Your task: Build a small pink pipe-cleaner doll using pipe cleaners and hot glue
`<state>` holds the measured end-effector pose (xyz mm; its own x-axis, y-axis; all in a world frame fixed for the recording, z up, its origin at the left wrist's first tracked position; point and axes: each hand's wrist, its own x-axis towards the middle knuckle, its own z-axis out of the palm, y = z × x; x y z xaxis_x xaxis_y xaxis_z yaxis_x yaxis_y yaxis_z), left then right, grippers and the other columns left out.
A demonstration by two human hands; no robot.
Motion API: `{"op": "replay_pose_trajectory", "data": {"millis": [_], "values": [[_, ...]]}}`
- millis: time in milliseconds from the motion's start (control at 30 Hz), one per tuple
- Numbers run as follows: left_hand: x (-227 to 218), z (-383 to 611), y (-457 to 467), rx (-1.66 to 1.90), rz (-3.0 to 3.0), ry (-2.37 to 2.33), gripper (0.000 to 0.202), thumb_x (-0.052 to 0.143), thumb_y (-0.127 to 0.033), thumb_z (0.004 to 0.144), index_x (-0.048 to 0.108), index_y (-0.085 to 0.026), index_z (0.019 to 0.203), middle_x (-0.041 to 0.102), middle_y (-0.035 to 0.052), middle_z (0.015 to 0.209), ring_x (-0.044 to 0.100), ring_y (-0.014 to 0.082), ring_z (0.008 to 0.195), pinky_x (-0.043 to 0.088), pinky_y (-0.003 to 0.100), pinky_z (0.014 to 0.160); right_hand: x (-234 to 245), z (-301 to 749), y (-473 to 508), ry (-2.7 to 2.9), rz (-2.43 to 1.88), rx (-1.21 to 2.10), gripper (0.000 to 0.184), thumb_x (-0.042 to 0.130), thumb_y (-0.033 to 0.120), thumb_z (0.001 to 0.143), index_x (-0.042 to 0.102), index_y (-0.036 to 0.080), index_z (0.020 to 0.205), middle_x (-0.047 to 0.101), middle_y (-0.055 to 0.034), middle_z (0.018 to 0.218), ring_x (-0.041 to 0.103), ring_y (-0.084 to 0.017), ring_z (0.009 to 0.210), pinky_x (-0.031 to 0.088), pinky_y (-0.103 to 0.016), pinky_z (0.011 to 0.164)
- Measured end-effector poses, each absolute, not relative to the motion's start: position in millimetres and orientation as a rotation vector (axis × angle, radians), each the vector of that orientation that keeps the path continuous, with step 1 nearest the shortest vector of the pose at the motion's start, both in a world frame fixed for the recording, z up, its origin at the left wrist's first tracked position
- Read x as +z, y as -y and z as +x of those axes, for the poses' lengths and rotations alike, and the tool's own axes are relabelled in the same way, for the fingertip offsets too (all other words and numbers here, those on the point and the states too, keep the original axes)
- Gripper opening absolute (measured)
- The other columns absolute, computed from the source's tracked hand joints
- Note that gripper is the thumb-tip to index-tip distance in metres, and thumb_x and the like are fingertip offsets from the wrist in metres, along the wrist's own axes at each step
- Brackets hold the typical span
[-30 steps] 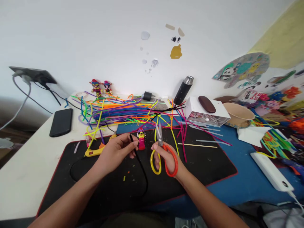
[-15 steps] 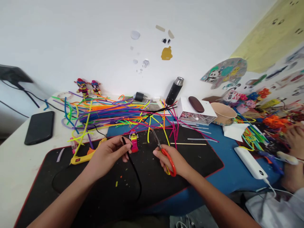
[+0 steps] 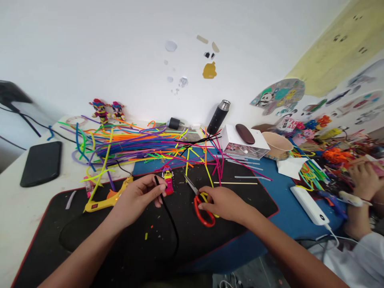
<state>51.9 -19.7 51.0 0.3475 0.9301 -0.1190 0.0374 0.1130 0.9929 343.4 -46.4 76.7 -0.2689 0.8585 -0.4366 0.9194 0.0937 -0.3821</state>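
Observation:
My left hand (image 3: pixel 147 193) is closed in a pinch around a black pipe cleaner (image 3: pixel 171 220), which hangs down in a curve over the black mat (image 3: pixel 120 248). Just beyond those fingertips lies a small figure (image 3: pixel 168 182) with a pink lower body and a yellow and purple upper part. My right hand (image 3: pixel 223 202) holds the scissors (image 3: pixel 204 212) by their red and yellow handles, with thumb and fingers at the loops. The blades point away to the upper left, low over the mat, and look nearly closed. Whether the scissors rest on the mat, I cannot tell.
A yellow glue gun (image 3: pixel 105 202) lies left of my left hand. Behind are many coloured pipe cleaners (image 3: pixel 135 144), a black flask (image 3: pixel 218 117) and a white box (image 3: pixel 240 140). At right are a white power bank (image 3: pixel 310 206) and another person's hand (image 3: pixel 363 180).
My right hand has shifted its hold, turning palm down over the scissors, and the scissors have swung lower and leftward. My left hand keeps the black pipe cleaner. The view has moved slightly.

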Motion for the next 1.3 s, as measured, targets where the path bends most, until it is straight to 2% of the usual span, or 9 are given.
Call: {"op": "replay_pose_trajectory", "data": {"millis": [133,233,433,533,667,767,1067,1300], "values": [[51,51,20,0.848,1.277,-0.98,0.043,0.08,-0.06,0.085,0.072,-0.018,0.084,0.071,0.0022,0.071,0.065,0.0158,0.056,0.056,0.028,0.057,82,341,47,-2.313,1.747,-0.835,0.026,0.07,0.037,0.099,0.079,0.023,0.119,0.079,-0.0073,0.084,0.07,-0.024,0.074,0.028,-0.03,0.06],[51,52,21,0.835,1.294,-0.97,0.04,0.08,-0.057,0.087,0.072,-0.018,0.084,0.071,0.0017,0.072,0.065,0.015,0.056,0.056,0.027,0.057,82,333,47,-2.428,1.819,-0.906,0.02,0.069,0.037,0.101,0.081,0.024,0.11,0.077,-0.0051,0.08,0.067,-0.021,0.068,0.031,-0.03,0.061],[48,59,26,0.784,1.337,-0.935,0.038,0.079,-0.056,0.088,0.073,-0.019,0.084,0.071,0.001,0.07,0.065,0.015,0.057,0.056,0.027,0.058,71,292,48,-2.589,1.901,-1.508,0.014,0.073,0.036,0.099,0.079,0.025,0.104,0.072,0.0017,0.068,0.064,-0.015,0.058,0.038,-0.026,0.058],[47,58,27,0.755,1.363,-0.942,0.038,0.078,-0.057,0.088,0.074,-0.019,0.085,0.07,0.0007,0.069,0.066,0.0163,0.059,0.057,0.027,0.059,66,273,47,-2.456,1.844,-1.839,0.017,0.067,0.037,0.103,0.076,0.023,0.106,0.069,0.0029,0.07,0.064,-0.012,0.055,0.042,-0.023,0.056],[45,54,28,0.759,1.382,-0.989,0.038,0.076,-0.057,0.089,0.075,-0.02,0.086,0.071,0.0015,0.071,0.067,0.0164,0.06,0.057,0.026,0.06,63,262,45,-2.314,1.866,-2.131,0.014,0.07,0.034,0.101,0.073,0.02,0.103,0.066,0.0039,0.072,0.061,-0.01,0.054,0.046,-0.02,0.054],[45,52,29,0.771,1.391,-1.012,0.038,0.078,-0.058,0.087,0.076,-0.02,0.085,0.07,0.0014,0.068,0.066,0.0164,0.058,0.056,0.025,0.058,58,262,46,-2.285,1.894,-2.202,0.015,0.072,0.035,0.099,0.072,0.02,0.102,0.064,0.0049,0.069,0.06,-0.01,0.053,0.047,-0.02,0.053],[40,51,32,0.792,1.405,-1.041,0.041,0.079,-0.061,0.085,0.077,-0.02,0.084,0.07,0.0024,0.066,0.066,0.017,0.057,0.057,0.025,0.057,50,260,50,-2.333,1.935,-2.138,0.014,0.071,0.034,0.099,0.071,0.021,0.095,0.064,0.0055,0.067,0.062,-0.009,0.055,0.045,-0.02,0.056],[44,48,35,0.816,1.371,-1.058,0.039,0.08,-0.059,0.085,0.076,-0.02,0.084,0.071,0.0024,0.067,0.066,0.0168,0.058,0.056,0.024,0.057,45,254,49,-2.157,1.847,-2.498,0.011,0.071,0.03,0.096,0.068,0.02,0.094,0.063,0.0065,0.066,0.059,-0.009,0.051,0.048,-0.02,0.05]]}}
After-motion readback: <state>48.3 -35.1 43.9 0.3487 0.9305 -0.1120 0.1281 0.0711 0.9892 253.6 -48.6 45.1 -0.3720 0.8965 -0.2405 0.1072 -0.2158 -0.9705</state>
